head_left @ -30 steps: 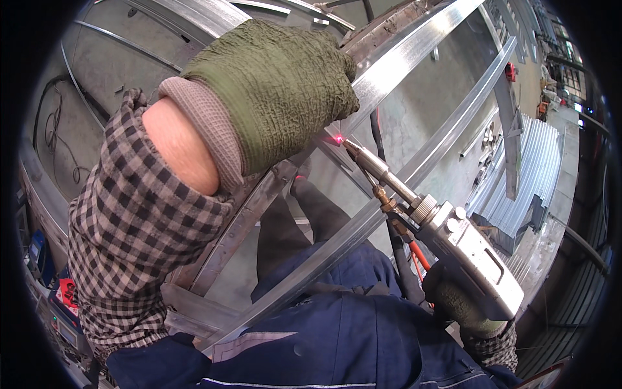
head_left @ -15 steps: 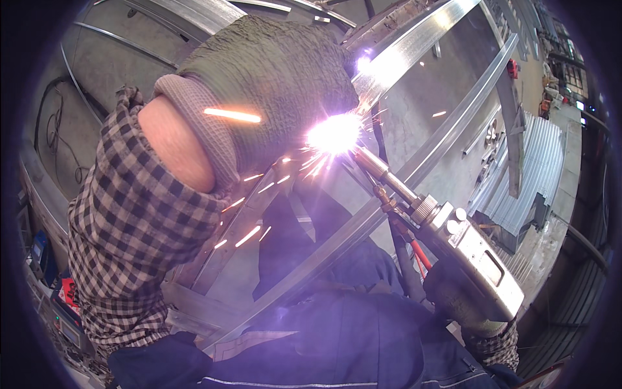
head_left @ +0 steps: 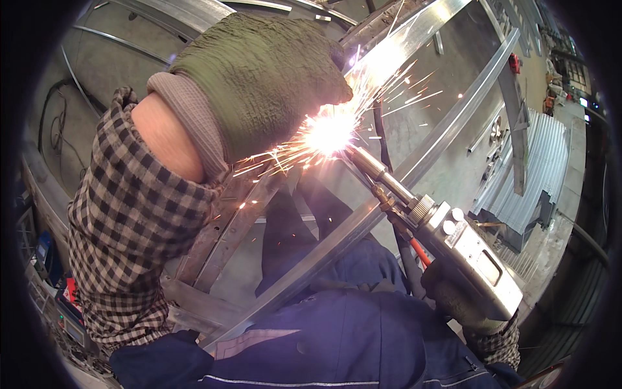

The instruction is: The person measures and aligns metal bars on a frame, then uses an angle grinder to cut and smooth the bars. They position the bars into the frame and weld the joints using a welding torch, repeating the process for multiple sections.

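Observation:
My left hand, in a thick olive-green glove, is curled against a shiny metal bar, its fingers bent out of sight. What it holds, if anything, is hidden. At lower right my right hand, in a dark glove, grips a silver, box-bodied welding gun. The gun's nozzle points up and left to a bright white glare right below the left glove. Orange sparks spray from the glare to both sides. The weld spot itself is lost in the light.
A long metal profile runs diagonally between my body and the glare. Corrugated sheet metal lies at right. A red hose runs beside the gun. A dark cable coils on the floor at left, with rusty frame bars below the left arm.
The sparks have grown denser and spread wider, now also up and right. The left glove and glare have shifted slightly left. The welding gun has barely moved.

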Available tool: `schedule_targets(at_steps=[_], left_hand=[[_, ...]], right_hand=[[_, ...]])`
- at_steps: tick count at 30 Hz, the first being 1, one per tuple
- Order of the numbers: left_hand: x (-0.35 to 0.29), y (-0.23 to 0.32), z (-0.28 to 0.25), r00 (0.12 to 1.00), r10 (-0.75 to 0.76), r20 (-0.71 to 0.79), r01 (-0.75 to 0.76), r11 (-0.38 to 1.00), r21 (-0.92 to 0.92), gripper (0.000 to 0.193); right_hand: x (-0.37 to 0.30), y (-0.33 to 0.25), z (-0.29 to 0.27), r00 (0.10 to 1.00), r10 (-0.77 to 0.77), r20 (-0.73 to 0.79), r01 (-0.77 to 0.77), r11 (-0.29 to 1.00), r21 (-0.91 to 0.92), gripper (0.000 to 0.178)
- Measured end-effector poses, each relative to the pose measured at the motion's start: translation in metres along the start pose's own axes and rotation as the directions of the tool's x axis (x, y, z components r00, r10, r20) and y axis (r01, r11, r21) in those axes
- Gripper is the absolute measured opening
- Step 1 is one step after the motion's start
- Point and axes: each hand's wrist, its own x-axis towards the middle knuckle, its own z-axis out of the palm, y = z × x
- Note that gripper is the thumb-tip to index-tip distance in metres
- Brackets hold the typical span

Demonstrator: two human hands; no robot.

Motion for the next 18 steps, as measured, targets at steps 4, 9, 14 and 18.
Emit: schedule_targets(at_steps=[4, 9, 14, 18], left_hand=[[0.002, 0.003, 0.002, 0.999, -0.023, 0.048, 0.016, 0.989, 0.148, 0.032], [-0.001, -0.005, 0.002, 0.992, -0.094, 0.087, 0.08, 0.986, 0.149, 0.036], [-0.005, -0.012, 0.004, 0.996, -0.088, 0.023, 0.086, 0.994, 0.071, 0.041], [-0.008, -0.013, 0.005, 0.981, -0.185, 0.053, 0.182, 0.982, 0.058, 0.049]], right_hand=[[0.006, 0.001, -0.007, 0.995, -0.041, 0.088, 0.039, 0.999, 0.033, 0.062], [0.01, 0.007, -0.027, 0.975, 0.14, 0.172, -0.164, 0.978, 0.129, 0.062], [0.014, 0.023, -0.056, 0.989, -0.111, 0.098, 0.144, 0.885, -0.443, 0.054], [0.016, 0.04, -0.088, 0.952, -0.283, 0.111, 0.3, 0.811, -0.502, 0.05]])
